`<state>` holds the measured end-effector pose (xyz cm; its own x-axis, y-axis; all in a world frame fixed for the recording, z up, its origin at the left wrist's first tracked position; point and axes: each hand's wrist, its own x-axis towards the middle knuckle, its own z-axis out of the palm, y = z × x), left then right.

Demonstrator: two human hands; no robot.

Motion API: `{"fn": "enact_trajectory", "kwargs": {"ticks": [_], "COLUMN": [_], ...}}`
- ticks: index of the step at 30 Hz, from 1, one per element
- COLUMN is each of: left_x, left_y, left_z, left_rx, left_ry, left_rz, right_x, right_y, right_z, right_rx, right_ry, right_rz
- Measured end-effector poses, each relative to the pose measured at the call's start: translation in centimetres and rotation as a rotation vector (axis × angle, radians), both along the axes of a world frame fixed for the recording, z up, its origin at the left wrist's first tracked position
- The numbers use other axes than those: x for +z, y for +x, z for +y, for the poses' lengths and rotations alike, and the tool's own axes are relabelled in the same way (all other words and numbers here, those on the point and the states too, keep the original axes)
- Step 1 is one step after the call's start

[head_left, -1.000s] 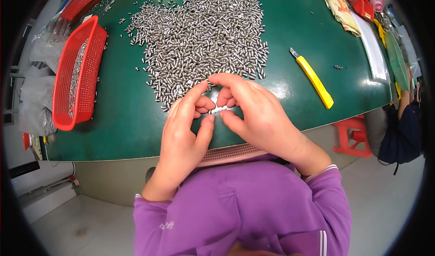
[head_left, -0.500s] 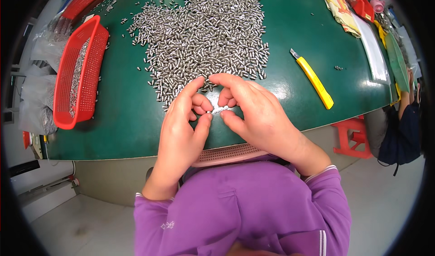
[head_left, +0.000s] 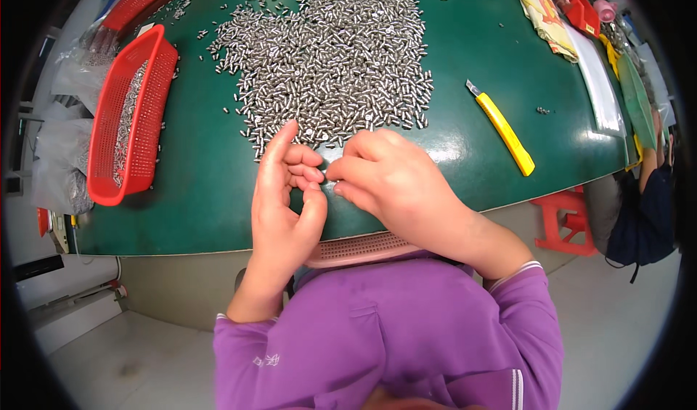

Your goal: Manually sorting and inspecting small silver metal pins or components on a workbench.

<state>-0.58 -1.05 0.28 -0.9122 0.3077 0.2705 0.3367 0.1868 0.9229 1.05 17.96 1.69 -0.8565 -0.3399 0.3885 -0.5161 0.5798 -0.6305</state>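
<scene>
At the far left edge of the green table (head_left: 203,207) lies a red mesh basket (head_left: 131,116), tilted along the rim and partly filled with small silvery pieces, with clear plastic bags (head_left: 62,163) bunched beside it. Across the far middle of the table spreads a broad heap of small metal pins (head_left: 327,54), short bright cylinders lying every way, its near fringe reaching almost to the fingers. Just near of that fringe the left hand (head_left: 283,207) stands palm-inward, its forefinger raised and its other fingertips curled toward the thumb. It meets the right hand (head_left: 396,181), which is closed into a pinch, thumb and forefinger pressed together against the left fingertips. A tiny pale piece seems to sit between the two pinches, though it is too small to tell what it is or which hand really has hold of it. To handle so small a part well, I judge that the fingertips should stay low over the table and close to the heap, with a light grip, so a slip drops the piece onto the green surface and not over the near edge. Right of the hands a yellow utility knife (head_left: 504,130) lies aslant, well apart from them, and at the far right are a folded cloth (head_left: 548,18) and small red trays (head_left: 581,0).
</scene>
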Motion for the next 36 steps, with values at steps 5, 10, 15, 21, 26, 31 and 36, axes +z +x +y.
{"fn": "enact_trajectory", "kwargs": {"ticks": [5, 10, 15, 21, 26, 31, 36], "left_x": [-0.5, 0.8, 0.9, 0.9, 0.4, 0.6, 0.5], "left_y": [0.1, 0.3, 0.0, -0.4, -0.5, 0.3, 0.7], "left_z": [-0.1, 1.2, 2.4, 3.6, 2.9, 2.4, 2.1], "left_rx": [0.019, 0.071, 0.092, 0.115, 0.073, 0.021, 0.030], "left_ry": [-0.112, -0.309, -0.415, -0.470, -0.396, -0.365, -0.302], "left_rz": [0.072, 0.118, 0.230, 0.290, 0.260, 0.248, 0.227], "right_x": [0.5, 2.0, 2.0, 0.9, 0.4, 0.1, 0.7], "right_y": [1.8, 4.7, 2.8, -0.2, 0.1, 0.9, 1.7], "right_z": [1.4, 3.1, 3.4, 1.6, 1.4, 1.7, 2.1], "right_rx": [0.086, 0.228, -0.029, -0.215, -0.126, -0.096, -0.149], "right_ry": [0.044, 0.054, 0.091, 0.064, 0.033, -0.106, -0.087], "right_rz": [-0.060, -0.206, -0.030, 0.051, 0.007, -0.048, -0.107]}}
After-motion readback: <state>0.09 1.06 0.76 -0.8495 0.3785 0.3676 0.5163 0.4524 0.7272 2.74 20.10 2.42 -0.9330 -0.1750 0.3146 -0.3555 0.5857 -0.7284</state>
